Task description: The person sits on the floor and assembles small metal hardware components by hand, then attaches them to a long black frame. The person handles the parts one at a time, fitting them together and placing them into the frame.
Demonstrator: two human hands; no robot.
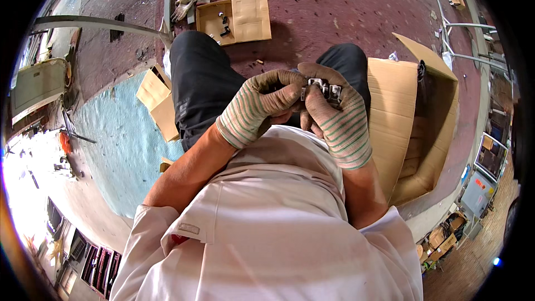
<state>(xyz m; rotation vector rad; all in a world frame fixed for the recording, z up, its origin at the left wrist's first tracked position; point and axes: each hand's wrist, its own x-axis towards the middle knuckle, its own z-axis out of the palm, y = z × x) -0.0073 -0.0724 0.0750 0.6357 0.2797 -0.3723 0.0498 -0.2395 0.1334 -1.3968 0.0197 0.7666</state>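
Head view: one small silver-and-black metallic part (324,91), held between our two hands, long axis running roughly left to right. Our green-striped, gloved right hand (344,117), covering more of it, pinches its body between thumb and fingers; our matching gloved left hand (257,103) pinches its left end. Rightward: one open brown cardboard box (391,111).

1. Dark red floor (323,11) ahead, speckled with dark marks.
2. Pale blue patch of floor (111,139) at left (its surface looks wrinkled).
3. White glare (28,173) washes out the far left.
4. Brown, lined flooring (473,256) at lower right.
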